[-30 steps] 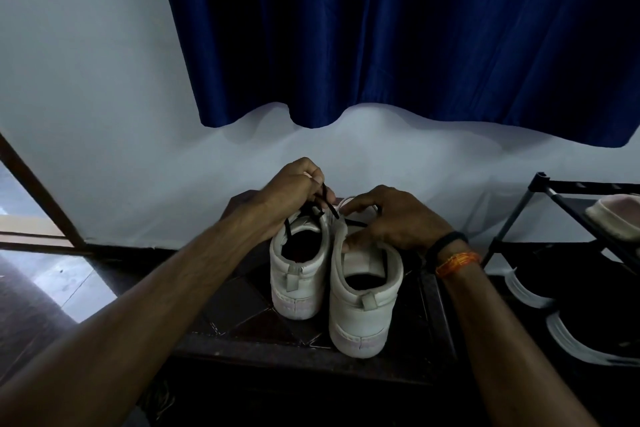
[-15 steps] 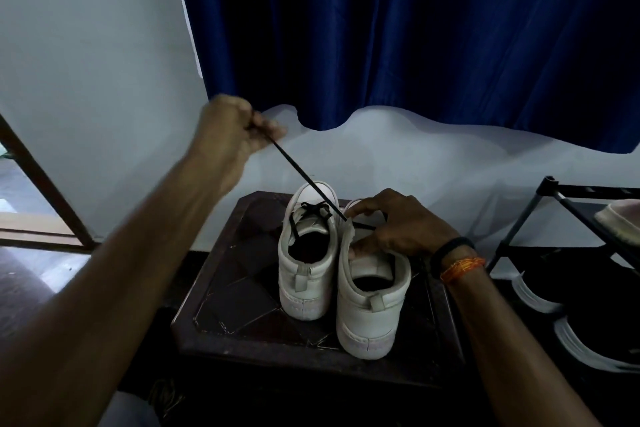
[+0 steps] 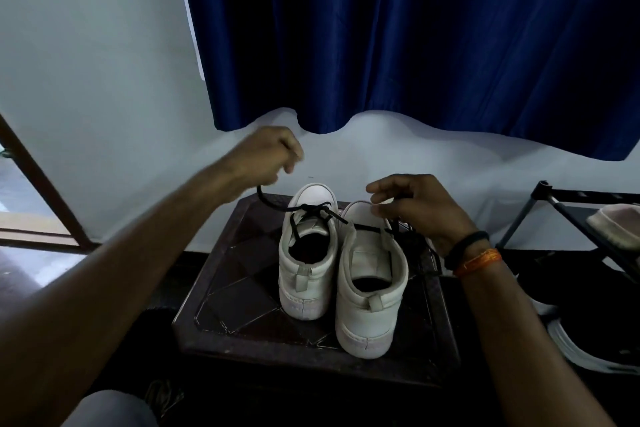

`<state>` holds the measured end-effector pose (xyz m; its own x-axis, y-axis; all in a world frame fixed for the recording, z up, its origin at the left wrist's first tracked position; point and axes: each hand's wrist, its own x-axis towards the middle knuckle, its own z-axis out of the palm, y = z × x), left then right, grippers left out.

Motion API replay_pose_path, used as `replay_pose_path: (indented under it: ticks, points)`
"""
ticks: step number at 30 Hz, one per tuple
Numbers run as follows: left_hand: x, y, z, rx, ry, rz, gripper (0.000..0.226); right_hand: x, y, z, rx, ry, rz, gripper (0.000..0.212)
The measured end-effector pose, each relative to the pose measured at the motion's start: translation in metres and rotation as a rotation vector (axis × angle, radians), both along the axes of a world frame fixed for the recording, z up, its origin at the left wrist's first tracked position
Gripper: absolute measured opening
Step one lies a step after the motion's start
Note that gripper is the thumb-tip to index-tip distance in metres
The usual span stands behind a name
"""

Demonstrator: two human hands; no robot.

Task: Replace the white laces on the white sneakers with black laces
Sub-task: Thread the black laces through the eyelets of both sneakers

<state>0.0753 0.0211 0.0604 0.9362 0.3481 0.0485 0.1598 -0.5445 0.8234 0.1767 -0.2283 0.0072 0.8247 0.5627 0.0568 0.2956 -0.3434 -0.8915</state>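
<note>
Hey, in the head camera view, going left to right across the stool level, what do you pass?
Left hand → left sneaker → right sneaker → right hand → shoe rack.

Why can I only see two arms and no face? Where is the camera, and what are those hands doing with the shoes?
The camera sits on the person's head and looks forward and down, so you see only their own arms reaching out. There is just this one view.

Two white sneakers stand side by side, heels toward you, on a dark wooden table. The left sneaker already has a black lace threaded near its front. The right sneaker stands beside it.

The left hand is raised with curled fingers and holds one end of that lace. The right hand pinches the other end over the right sneaker.

A blue curtain hangs behind, and a shoe rack stands on the right.
</note>
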Motion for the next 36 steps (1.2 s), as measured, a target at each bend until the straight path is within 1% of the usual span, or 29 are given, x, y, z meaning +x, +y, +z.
replay_pose_path:
  ticks: [2,5,7,9,11,14,19,21,24,28,30,32,36]
  points:
    - [0.01,-0.014,-0.009,0.152,0.047,-0.136,0.005,-0.001,0.001,0.003,0.01,0.004,0.021,0.028]
    - [0.024,-0.032,-0.018,0.391,0.146,-0.313,0.009,-0.005,0.005,0.004,-0.05,-0.04,0.047,0.025]
    - [0.032,-0.042,-0.022,0.505,0.219,-0.376,0.017,-0.01,0.009,0.004,-0.119,-0.091,0.054,0.023]
    - [0.038,-0.051,-0.025,0.582,0.263,-0.405,0.017,-0.014,0.012,0.001,-0.22,-0.169,0.039,0.019]
    - [0.042,-0.056,-0.025,0.637,0.277,-0.433,0.01,-0.015,0.014,-0.005,-0.302,-0.227,-0.001,0.021]
    - [0.043,-0.059,-0.022,0.678,0.318,-0.478,0.006,-0.017,0.013,-0.007,-0.35,-0.206,-0.014,0.03]
    - [0.04,-0.056,-0.018,0.629,0.403,-0.49,0.013,-0.016,0.012,-0.004,-0.377,-0.199,0.008,0.042]
    - [0.04,-0.056,-0.018,0.623,0.381,-0.464,0.012,-0.017,0.014,-0.005,-0.396,-0.191,0.005,0.045]
    - [0.04,-0.055,-0.018,0.585,0.321,-0.394,0.004,-0.02,0.018,-0.006,-0.43,-0.197,0.0,0.045]
    - [0.037,-0.049,-0.017,0.529,0.272,-0.276,0.01,-0.022,0.02,-0.007,-0.465,-0.215,-0.013,0.046]
    - [0.035,-0.043,-0.01,0.491,0.215,-0.195,0.012,-0.022,0.02,-0.008,-0.477,-0.232,-0.013,0.046]
    - [0.032,-0.032,0.002,0.411,0.132,-0.096,0.008,-0.022,0.021,-0.01,-0.485,-0.245,-0.023,0.046]
    - [0.026,-0.009,0.032,0.229,-0.043,0.097,0.02,-0.024,0.021,-0.011,-0.487,-0.26,-0.039,0.046]
